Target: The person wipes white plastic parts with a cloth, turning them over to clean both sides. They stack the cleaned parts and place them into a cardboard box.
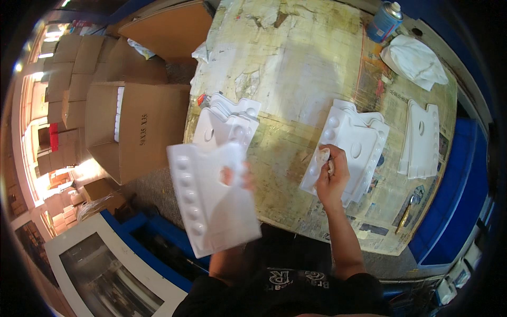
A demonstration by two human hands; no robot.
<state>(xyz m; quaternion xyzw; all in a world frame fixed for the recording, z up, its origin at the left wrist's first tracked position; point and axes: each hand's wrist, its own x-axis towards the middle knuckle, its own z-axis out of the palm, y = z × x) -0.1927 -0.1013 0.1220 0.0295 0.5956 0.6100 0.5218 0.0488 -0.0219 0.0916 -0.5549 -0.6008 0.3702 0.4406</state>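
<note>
A white plastic paint palette (208,216), with a row of round wells along one edge, is in my left hand (248,178). The hand grips it from behind, and part of it shows through the thumb hole. This palette is tilted and slightly blurred, in front of the table's near left edge. My right hand (336,177) is closed on a small bunched white cloth (323,155), above a stack of white palettes (364,132). Whether it touches them I cannot tell. Another palette stack (211,120) lies at the table's left edge, partly covered by the held palette.
More palettes (422,134) lie at the table's right side. Behind them are a crumpled white cloth (414,61) and a blue spray can (384,24). A thin tool (405,217) lies near right. An open cardboard box (153,134) stands left of the worn table (296,68).
</note>
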